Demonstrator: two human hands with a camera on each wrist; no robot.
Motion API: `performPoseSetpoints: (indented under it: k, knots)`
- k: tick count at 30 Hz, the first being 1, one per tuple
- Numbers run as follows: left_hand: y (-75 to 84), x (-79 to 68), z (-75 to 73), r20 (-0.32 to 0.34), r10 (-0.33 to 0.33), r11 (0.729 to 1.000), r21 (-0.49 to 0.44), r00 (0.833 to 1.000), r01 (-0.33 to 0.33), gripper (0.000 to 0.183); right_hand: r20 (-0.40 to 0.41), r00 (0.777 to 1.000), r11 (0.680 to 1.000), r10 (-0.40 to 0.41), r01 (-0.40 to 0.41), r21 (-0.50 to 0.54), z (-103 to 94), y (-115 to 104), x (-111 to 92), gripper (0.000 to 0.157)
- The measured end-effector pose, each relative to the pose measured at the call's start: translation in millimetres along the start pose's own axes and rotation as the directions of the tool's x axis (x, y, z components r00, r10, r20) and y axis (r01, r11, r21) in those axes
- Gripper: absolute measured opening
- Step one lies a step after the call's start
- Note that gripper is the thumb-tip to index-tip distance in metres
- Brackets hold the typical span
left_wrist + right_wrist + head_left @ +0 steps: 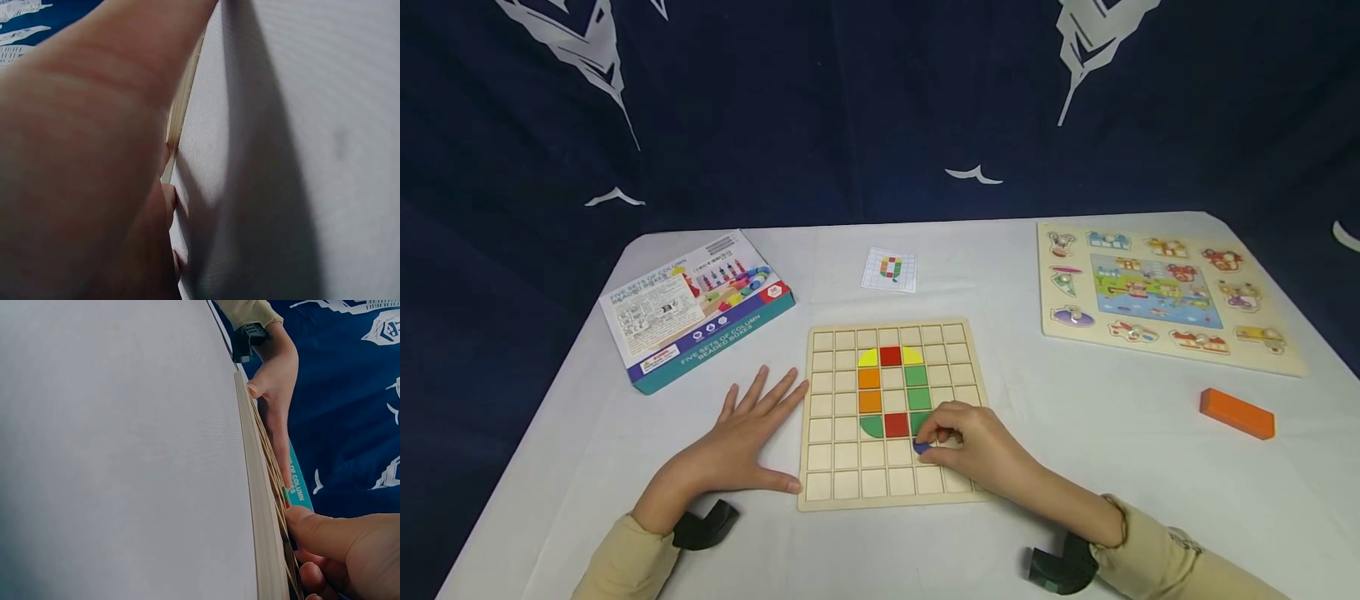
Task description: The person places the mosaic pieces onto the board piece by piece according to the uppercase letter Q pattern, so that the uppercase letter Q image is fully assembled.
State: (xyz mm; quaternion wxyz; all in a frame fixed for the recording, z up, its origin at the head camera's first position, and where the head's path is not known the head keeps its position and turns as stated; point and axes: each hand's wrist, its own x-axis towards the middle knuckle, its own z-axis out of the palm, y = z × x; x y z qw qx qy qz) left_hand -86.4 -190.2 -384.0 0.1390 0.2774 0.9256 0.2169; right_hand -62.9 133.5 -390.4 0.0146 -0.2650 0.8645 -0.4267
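Note:
A wooden grid board [835, 483] lies on the white table. Red, orange, yellow and green pieces fill some of its squares in a ring shape. My right hand [973, 446] pinches a small blue piece [921, 447] between thumb and fingers, at a square just below the green piece at the ring's lower right corner. In the right wrist view the thumb [322, 534] is over the board's edge, and the blue piece is hidden. My left hand [741, 446] lies with fingers spread beside the board, thumb and a fingertip touching its left edge.
A pattern card [889, 270] lies behind the board. At the left stands a bead-set box [700, 308]. A knobbed picture puzzle [1165, 287] lies at the back right, with an orange block [1237, 413] in front of it.

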Motion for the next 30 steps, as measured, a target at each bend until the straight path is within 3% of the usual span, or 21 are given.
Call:
performPoseSetpoints:
  k: [21, 25, 28, 30]
  knots:
    - [0.8, 0.1, 3.6, 0.02, -0.013, 1.0, 0.001, 1.0, 0.013, 0.118, -0.049, 0.999, 0.997, -0.004, 0.008, 0.08, 0.5, 6.6, -4.6, 0.005]
    - [0.1, 0.9, 2.8, 0.017, -0.003, 1.0, -0.006, 1.0, 0.003, 0.116, -0.061, 0.998, 0.995, 0.014, -0.008, 0.103, -6.8, 5.6, -4.4, 0.004]
    - [-2.9, -0.2, -3.0, -0.056, 0.005, 1.0, 0.018, 0.998, -0.004, 0.112, -0.13, 0.991, 0.998, 0.012, -0.005, 0.059, -25.2, 9.0, -5.2, 0.007]
    - [-8.1, -2.2, -11.8, -0.174, 0.021, 0.997, 0.075, 0.984, -0.009, 0.109, -0.212, 0.977, 0.999, -0.016, 0.006, -0.05, -46.0, 16.2, -8.7, 0.012]
